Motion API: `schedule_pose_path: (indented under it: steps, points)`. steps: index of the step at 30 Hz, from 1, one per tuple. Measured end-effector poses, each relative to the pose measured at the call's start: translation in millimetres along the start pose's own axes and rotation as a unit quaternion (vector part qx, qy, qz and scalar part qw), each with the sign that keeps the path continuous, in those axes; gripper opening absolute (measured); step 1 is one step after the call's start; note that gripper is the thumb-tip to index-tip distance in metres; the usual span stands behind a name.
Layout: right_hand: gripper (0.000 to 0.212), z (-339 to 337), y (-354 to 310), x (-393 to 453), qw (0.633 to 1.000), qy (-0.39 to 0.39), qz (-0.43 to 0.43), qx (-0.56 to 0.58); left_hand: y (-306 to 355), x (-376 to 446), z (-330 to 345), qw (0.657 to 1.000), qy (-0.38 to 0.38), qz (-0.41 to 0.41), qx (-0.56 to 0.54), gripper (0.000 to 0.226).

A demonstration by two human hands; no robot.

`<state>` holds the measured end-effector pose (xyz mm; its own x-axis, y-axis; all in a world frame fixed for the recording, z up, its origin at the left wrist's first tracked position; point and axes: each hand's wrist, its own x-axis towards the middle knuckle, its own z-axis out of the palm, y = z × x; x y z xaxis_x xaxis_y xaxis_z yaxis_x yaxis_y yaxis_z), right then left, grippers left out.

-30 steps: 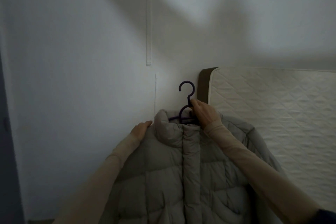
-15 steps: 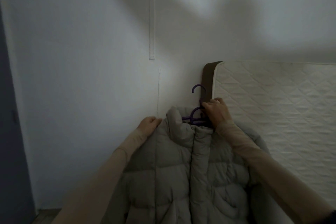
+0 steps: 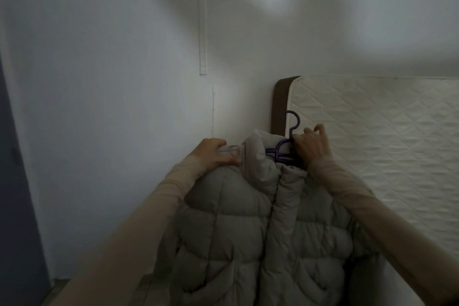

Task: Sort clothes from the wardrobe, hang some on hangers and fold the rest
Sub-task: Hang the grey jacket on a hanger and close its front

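A beige quilted puffer jacket (image 3: 238, 226) hangs in front of me on a purple plastic hanger (image 3: 285, 146), whose hook (image 3: 294, 122) sticks up above the collar. My left hand (image 3: 216, 154) grips the jacket's left shoulder beside the collar. My right hand (image 3: 311, 146) holds the hanger at the base of the hook, with the fingers curled round it and the fingertips raised. Most of the hanger's arms are hidden inside the jacket.
A white wall (image 3: 111, 107) with a vertical cable cover (image 3: 202, 20) fills the background. A quilted white mattress (image 3: 385, 136) with a brown edge leans upright on the right. A dark door or panel (image 3: 15, 206) runs down the left edge.
The jacket and both hands have moved to the right, toward the mattress edge. The hanger's hook has turned and now stands in front of the mattress's brown edge. My left hand's grip has tightened on the shoulder.
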<state>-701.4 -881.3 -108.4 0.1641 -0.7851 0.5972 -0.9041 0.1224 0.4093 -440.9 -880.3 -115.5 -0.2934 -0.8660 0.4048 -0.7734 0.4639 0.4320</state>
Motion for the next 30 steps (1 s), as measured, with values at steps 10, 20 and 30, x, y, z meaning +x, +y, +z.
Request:
schedule_pose_path:
  steps: [10,20,30]
  points:
    - [0.050,6.1,1.4,6.3,0.960,-0.110,0.027,0.258,-9.0,-4.8,23.1,0.978,0.113,-0.066,0.164,0.047]
    - [0.047,-2.3,-18.8,12.7,0.899,-0.011,0.147,0.412,-2.9,3.0,35.6,0.947,0.192,-0.168,0.197,0.027]
    - [0.028,-4.9,-62.2,-0.6,0.797,-0.003,0.096,0.597,18.4,-1.7,48.2,0.998,0.016,-0.043,0.054,0.077]
